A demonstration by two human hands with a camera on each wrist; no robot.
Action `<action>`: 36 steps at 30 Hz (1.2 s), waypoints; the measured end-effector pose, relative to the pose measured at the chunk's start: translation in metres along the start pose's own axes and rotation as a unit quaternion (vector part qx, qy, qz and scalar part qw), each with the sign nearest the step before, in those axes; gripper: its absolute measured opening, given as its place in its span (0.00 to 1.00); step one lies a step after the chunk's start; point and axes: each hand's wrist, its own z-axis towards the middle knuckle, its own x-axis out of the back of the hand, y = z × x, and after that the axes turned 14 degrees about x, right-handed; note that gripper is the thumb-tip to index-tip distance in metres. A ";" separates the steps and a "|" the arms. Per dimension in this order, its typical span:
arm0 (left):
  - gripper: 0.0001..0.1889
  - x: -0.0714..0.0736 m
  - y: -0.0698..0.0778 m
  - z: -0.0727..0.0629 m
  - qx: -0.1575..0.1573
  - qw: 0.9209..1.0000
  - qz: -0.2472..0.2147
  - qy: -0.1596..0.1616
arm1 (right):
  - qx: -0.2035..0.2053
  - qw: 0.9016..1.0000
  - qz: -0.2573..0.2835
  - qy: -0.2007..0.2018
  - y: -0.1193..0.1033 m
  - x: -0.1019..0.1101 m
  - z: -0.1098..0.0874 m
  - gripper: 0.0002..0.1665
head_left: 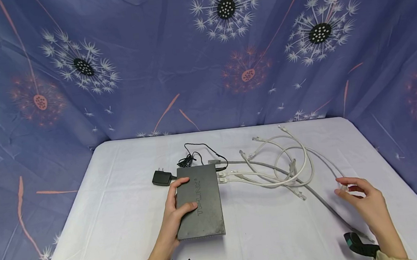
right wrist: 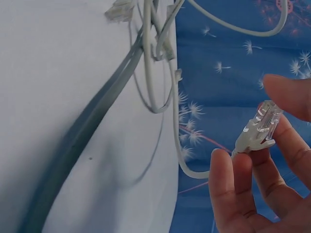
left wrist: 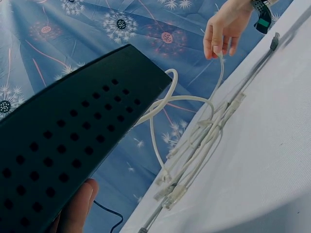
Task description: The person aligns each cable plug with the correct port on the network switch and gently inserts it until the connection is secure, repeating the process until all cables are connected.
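My left hand [head_left: 171,217] grips a black TP-LINK network switch [head_left: 204,201] by its left edge, thumb on the top face. The left wrist view shows the vented side of the switch [left wrist: 73,131]. Two whitish Ethernet plugs [head_left: 222,177] and a thin black power cord [head_left: 222,169] meet its right side. Off at the right, my right hand [head_left: 366,200] holds the end of a white Ethernet cable [head_left: 326,160]. In the right wrist view its clear plug [right wrist: 262,124] lies among the fingers, the thumb close to its tip.
Several white Ethernet cables [head_left: 305,154] lie looped and tangled right of the switch, loose plugs among them. A thicker grey cable [head_left: 325,204] runs diagonally across the white table [head_left: 272,245]. A black power adapter [head_left: 161,178] lies left of the switch, with bundled black cord [head_left: 186,161] behind.
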 end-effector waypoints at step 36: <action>0.34 0.000 -0.002 0.000 0.004 1.000 0.000 0.004 | 0.120 0.992 -0.006 0.029 -0.045 -0.014 0.007 0.14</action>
